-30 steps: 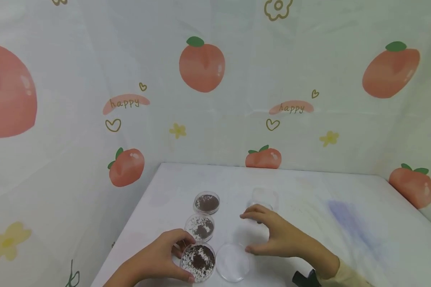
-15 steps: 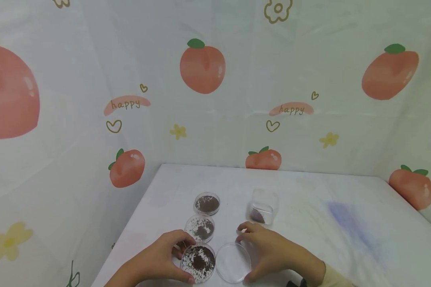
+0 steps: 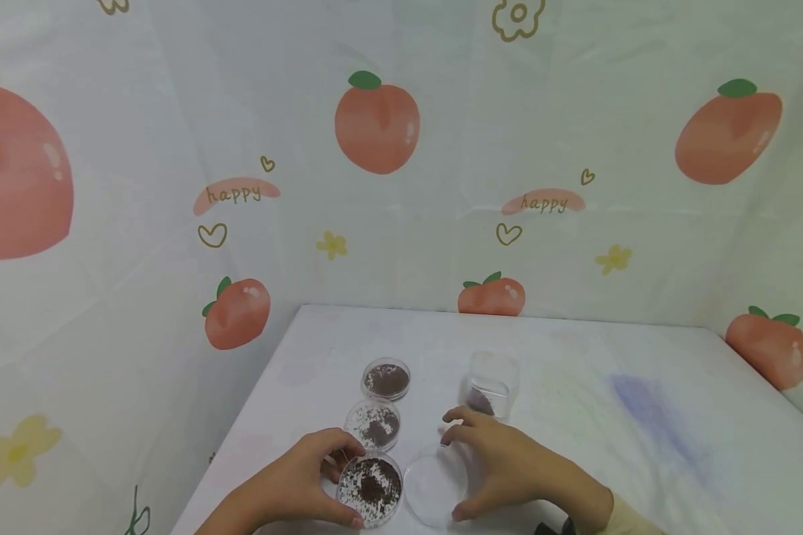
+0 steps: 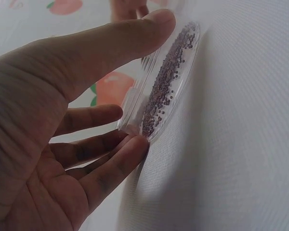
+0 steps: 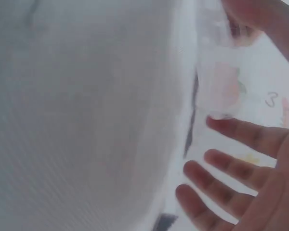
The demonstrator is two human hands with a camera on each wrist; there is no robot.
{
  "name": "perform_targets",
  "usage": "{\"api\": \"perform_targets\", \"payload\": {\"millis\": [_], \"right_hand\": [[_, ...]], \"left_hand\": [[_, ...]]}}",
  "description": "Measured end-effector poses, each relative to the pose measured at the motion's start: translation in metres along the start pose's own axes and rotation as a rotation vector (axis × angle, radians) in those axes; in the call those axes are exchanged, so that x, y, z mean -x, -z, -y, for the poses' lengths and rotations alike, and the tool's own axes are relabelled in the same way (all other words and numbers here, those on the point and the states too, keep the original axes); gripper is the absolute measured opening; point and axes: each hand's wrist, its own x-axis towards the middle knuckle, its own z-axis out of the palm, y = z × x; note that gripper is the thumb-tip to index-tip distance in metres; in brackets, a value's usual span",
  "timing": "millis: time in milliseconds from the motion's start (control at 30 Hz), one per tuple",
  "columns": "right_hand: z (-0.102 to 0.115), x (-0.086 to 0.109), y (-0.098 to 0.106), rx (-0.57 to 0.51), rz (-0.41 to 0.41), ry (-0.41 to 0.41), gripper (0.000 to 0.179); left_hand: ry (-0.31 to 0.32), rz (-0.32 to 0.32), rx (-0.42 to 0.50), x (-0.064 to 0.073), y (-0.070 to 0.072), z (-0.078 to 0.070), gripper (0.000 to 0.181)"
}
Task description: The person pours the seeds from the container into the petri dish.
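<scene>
My left hand (image 3: 301,475) holds the near petri dish (image 3: 372,489) by its rim, thumb on the near side and fingers behind. Small dark round grains lie in it, like seeds; the left wrist view shows the grains (image 4: 166,82) heaped along the dish. To its right, a clear round lid or dish (image 3: 435,487) appears slightly tilted. My right hand (image 3: 508,461) pinches its edge; in the right wrist view the clear piece (image 5: 214,86) sits between thumb and index finger, the other fingers spread.
Behind stand a second grain-filled dish (image 3: 375,425) and a third dish (image 3: 386,380), in a line. A clear square container (image 3: 495,364) with dark grains in one corner stands behind my right hand. The white table (image 3: 575,357) meets a fruit-printed cloth (image 3: 435,245).
My right hand has come down and nearer, from above the square container's front to the clear lid, which now looks slightly raised. The left hand has stayed on its dish.
</scene>
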Motion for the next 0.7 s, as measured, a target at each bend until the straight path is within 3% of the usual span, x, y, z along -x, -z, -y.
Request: {"api": "perform_targets", "payload": {"millis": [300, 533, 700], "right_hand": [[0.002, 0.002, 0.014, -0.329, -0.131, 0.087, 0.066], [0.007, -0.001, 0.008, -0.353, -0.057, 0.028, 0.078], [0.011, -0.004, 0.005, -0.328, -0.055, 0.077, 0.075]], "left_hand": [[0.003, 0.002, 0.001, -0.002, -0.001, 0.005, 0.071], [0.003, 0.003, 0.005, -0.002, -0.001, 0.003, 0.069], [0.007, -0.001, -0.008, -0.001, -0.002, 0.003, 0.07]]}}
